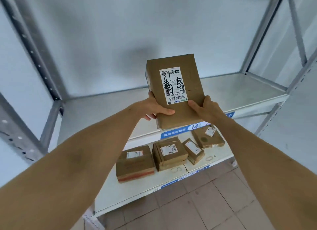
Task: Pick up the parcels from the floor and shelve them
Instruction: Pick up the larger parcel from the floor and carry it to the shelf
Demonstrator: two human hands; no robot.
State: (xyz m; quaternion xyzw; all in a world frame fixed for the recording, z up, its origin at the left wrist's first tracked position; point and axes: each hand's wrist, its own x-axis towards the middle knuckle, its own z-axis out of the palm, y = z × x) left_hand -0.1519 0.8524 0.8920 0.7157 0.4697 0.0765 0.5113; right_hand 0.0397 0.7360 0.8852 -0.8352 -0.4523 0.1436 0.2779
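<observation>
brown parcel held up at the shelf

cardboard parcel point(175, 90) sits between my 2 hands, raised in front of the upper shelf point(240, 90) and tipped so its labelled face looks back at me. my left hand point(154, 109) wraps the lower left edge, thumb lying across the front, fingers curled behind. my right hand point(205, 109) clamps the lower right edge the same way, thumb on the front face just beside the white shipping label point(173, 85), which carries black handwritten marks and barcodes. both grips are closed firmly on the box. its bottom edge hangs over the shelf's front lip, where a blue strip point(180, 131) shows the number 14; i cannot tell whether the box touches the shelf. on the lower shelf point(137, 193) lie 4 more brown parcels: 1 with a red band point(135, 162) at the left, a stacked one point(169, 153) beside it, a small tilted one point(193, 150), and a flat one point(208, 136) furthest right. beige floor tiles point(205, 204) show below.
</observation>
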